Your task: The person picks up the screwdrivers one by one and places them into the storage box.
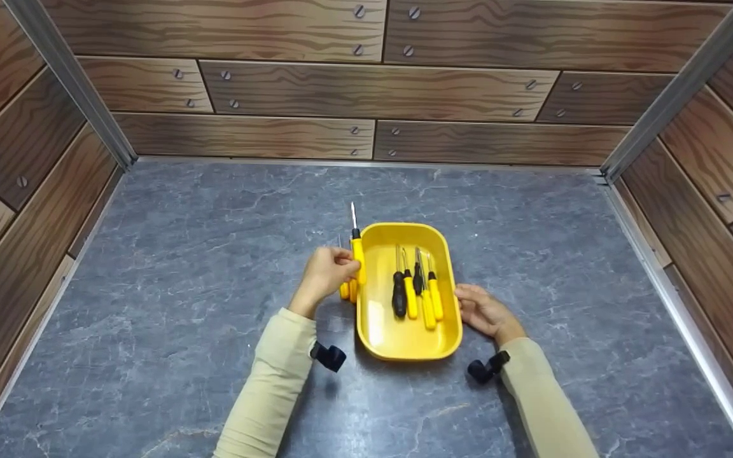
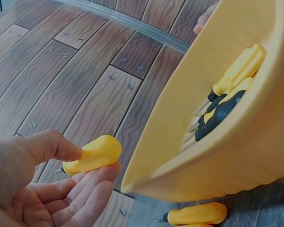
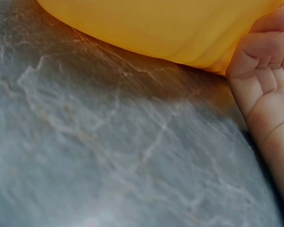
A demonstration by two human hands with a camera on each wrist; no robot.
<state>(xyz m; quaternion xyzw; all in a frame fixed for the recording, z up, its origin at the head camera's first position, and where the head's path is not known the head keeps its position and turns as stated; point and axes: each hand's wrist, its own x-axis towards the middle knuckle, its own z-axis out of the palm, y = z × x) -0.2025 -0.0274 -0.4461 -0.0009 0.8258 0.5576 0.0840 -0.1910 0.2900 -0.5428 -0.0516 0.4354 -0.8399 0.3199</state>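
Between thumb and fingers, my left hand pinches a screwdriver by its yellow handle. Its metal shaft points away from me, above the left rim of a yellow plastic bin. Inside the bin lie several screwdrivers with yellow or black handles, among them one black-handled screwdriver. On the table just outside the left wall lie more yellow-handled screwdrivers, partly hidden by my left hand in the head view. My right hand rests its fingers against the bin's right outer wall, holding nothing.
The bin stands on a grey marble-patterned tabletop. Wood-patterned panels wall in the back and both sides, with metal strips along their edges.
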